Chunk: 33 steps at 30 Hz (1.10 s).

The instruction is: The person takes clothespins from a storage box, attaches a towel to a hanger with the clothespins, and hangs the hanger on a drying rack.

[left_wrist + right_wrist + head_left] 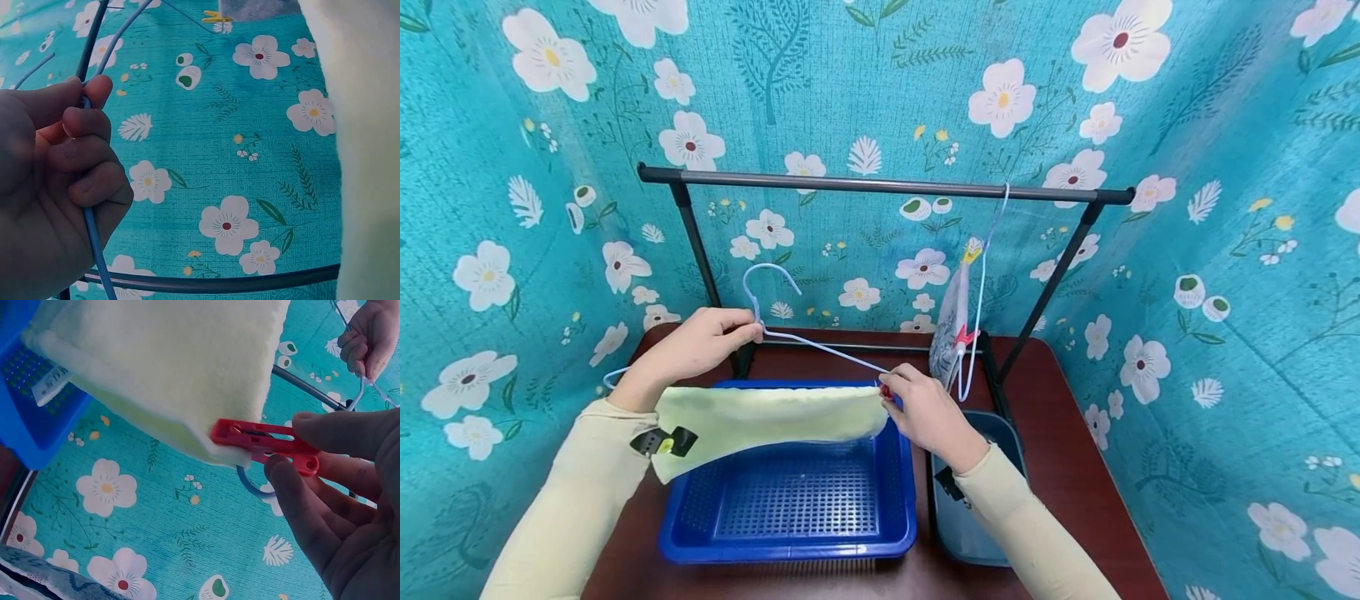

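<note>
My left hand grips a light-blue wire hanger at the neck, just below its hook, with fingers curled round the wire in the left wrist view. A pale yellow fleecy cloth hangs along the hanger's lower side, over the blue basket. At the cloth's right corner my right hand pinches a red clothespin between thumb and fingers. The clothespin's jaws are on the cloth's edge, by the hanger's bent end. A white label shows on the cloth. Its left end is partly behind my left wrist.
Behind stands a black rack. From its right side hangs another hanger with a grey patterned cloth, held by yellow and red clothespins. A grey-blue basin stands right of the basket on the dark red table.
</note>
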Tool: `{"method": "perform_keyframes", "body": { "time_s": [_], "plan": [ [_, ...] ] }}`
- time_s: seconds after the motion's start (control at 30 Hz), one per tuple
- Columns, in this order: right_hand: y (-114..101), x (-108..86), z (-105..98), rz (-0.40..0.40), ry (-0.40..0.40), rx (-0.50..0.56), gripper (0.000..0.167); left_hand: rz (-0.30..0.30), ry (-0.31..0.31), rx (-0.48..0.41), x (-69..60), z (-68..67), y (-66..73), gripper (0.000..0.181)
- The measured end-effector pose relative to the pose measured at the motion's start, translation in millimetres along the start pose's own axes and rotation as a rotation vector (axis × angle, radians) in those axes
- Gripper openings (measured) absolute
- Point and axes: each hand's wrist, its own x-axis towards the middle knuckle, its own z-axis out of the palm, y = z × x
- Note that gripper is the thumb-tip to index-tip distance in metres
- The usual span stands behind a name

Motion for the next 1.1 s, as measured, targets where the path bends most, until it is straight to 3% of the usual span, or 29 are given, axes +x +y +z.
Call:
{"method": "perform_keyframes", "body": {
  "time_s": [0.4,0.63,0.83,1.1],
  "plan": [
    [0.7,-5.6,2.1,-0.013,0.026,0.031,0.036,-0.03,-0.029,0.013,2.6,-2.6,2.7,0.025],
    [0.0,-11.7,1.0,-0.081,0.039,0.082,0.034,-0.025,-0.034,0.013,4.7,-4.8,5.7,0.024],
    [1.4,-22.9,2.1,-0.146,-0.062,0.082,0.027,-0.032,-0.043,0.019,8.3,-5.6,5.4,0.024],
    [6.8,-42.2,5.4,-0.103,-0.236,0.107,0.023,-0.025,-0.044,0.028,10.2,-7.0,7.0,0.025]
  ]
}}
